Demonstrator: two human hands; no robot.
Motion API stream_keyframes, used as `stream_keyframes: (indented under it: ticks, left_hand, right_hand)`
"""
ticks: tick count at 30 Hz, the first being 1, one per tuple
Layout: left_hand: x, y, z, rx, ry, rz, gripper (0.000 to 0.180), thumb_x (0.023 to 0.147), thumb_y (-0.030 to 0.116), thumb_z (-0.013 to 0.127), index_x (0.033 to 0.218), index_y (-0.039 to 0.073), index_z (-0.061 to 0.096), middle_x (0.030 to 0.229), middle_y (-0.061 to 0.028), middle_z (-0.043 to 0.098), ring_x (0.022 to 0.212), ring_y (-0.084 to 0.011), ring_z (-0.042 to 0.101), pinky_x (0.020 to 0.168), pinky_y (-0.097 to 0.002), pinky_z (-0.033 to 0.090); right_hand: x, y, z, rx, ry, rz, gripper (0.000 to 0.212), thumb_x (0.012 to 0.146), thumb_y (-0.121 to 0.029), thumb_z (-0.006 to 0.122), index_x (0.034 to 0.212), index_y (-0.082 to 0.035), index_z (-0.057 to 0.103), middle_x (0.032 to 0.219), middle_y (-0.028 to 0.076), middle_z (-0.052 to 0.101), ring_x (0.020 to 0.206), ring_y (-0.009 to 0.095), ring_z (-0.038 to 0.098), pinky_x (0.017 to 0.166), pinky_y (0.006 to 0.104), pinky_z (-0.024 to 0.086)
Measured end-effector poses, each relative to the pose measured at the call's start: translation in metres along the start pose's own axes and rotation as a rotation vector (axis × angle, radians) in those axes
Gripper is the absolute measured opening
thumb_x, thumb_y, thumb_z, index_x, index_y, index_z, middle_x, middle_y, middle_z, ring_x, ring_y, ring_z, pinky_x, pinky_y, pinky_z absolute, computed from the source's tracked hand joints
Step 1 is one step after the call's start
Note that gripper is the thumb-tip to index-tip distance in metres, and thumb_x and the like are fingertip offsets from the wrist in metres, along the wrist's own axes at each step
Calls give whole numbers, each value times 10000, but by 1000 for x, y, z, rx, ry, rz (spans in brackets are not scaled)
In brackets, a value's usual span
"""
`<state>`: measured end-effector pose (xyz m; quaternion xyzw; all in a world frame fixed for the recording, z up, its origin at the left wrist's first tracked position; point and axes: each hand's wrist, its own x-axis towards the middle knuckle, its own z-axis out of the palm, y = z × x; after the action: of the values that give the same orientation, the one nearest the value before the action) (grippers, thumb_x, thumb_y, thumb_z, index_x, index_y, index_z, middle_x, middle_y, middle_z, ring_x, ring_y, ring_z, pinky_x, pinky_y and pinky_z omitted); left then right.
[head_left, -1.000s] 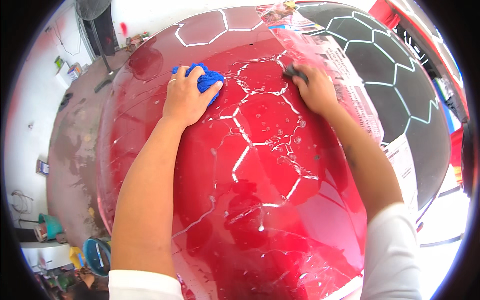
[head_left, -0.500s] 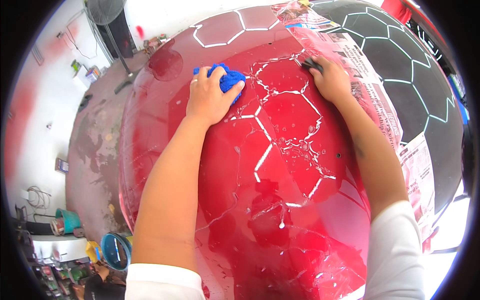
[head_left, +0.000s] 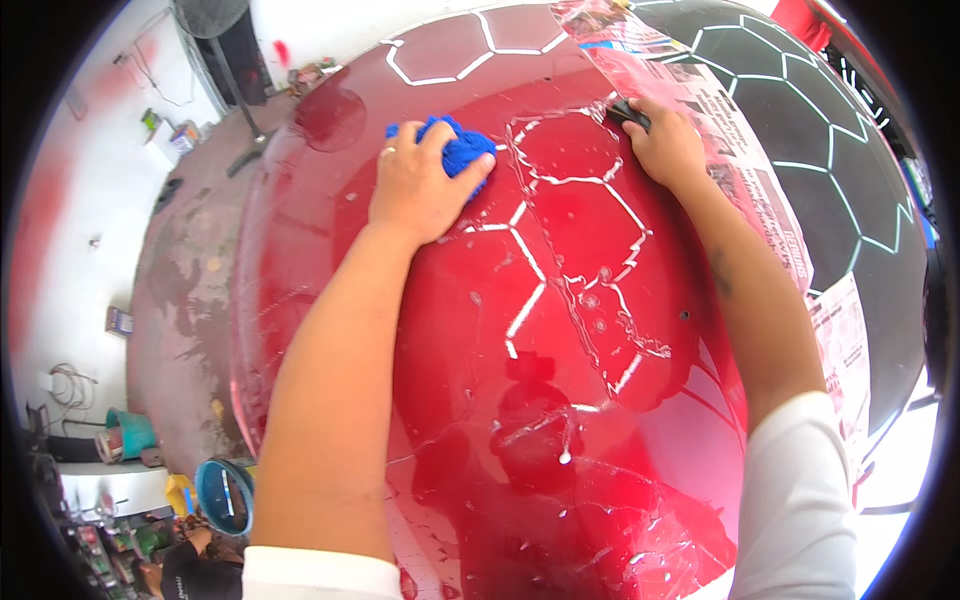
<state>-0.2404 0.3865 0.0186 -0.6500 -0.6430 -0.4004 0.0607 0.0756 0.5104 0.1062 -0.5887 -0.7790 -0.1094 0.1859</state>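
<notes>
A glossy red car body panel [head_left: 460, 320] fills the middle, wet with droplets and streaks. White hexagon light reflections run across it. My left hand [head_left: 415, 185] presses a bunched blue microfiber cloth [head_left: 468, 150] against the panel, fingers closed over it. Farther right, my right hand [head_left: 668, 145] grips a small black block [head_left: 628, 113], held at the panel's surface near the paper-masked edge. The block's underside is hidden, so its exact kind does not show. Between the hands, a line of liquid borders a smoother wet patch.
Masking newspaper [head_left: 780, 215] with red overspray separates the red panel from a black panel [head_left: 800, 120] on the right. At left are a stand fan [head_left: 212, 18], a blue bucket [head_left: 222, 495], a teal bucket [head_left: 130, 435] and several small items on the stained floor [head_left: 185, 300].
The wet patch between my hands looks smoother, with fewer beads and steadier reflections. My hands have barely shifted on the panel, and the view has tilted slightly.
</notes>
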Motion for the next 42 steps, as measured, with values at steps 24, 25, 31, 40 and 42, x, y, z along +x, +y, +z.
stream_keyframes:
  ticks: [24, 25, 31, 40, 42]
  left_hand:
    - [-3, -8, 8, -30, 60, 48, 574, 961, 550, 843, 1282, 90, 719, 1366, -232, 654, 1242, -461, 656, 1076, -567, 542]
    - [-4, -9, 10, -39, 64, 50, 589, 964, 560, 836, 1299, 92, 716, 1368, -228, 655, 1245, -462, 653, 1085, -565, 540]
    - [-4, -3, 0, -4, -1, 9, 614, 964, 581, 821, 1334, 105, 705, 1399, -219, 651, 1280, -469, 637, 1100, -567, 534]
    - [-5, -6, 5, -36, 40, 44, 552, 960, 515, 838, 1323, 116, 722, 1401, -246, 641, 1267, -469, 650, 1089, -563, 547]
    - [-5, -7, 5, -21, -25, -20, 553, 959, 519, 838, 1317, 115, 723, 1395, -250, 642, 1262, -471, 650, 1090, -559, 546]
  right_hand:
    - [-90, 46, -29, 43, 26, -279, 422, 1057, -274, 734, 1453, -128, 734, 1314, 176, 782, 1260, 401, 695, 1115, 521, 529]
    - [-88, 48, -26, 54, 36, -295, 420, 1054, -269, 740, 1447, -121, 735, 1313, 175, 781, 1270, 400, 690, 1123, 515, 523]
    - [25, 2, 23, 70, -9, -131, 450, 1061, -324, 732, 1475, -150, 724, 1299, 225, 777, 1236, 442, 719, 1081, 545, 553]
    - [-77, 44, -22, 114, 81, -355, 422, 1046, -272, 751, 1445, -133, 745, 1335, 183, 774, 1291, 414, 683, 1131, 512, 529]
    - [-48, 46, -4, 119, 56, -271, 402, 1055, -278, 731, 1427, -130, 757, 1351, 184, 776, 1307, 404, 687, 1131, 502, 536]
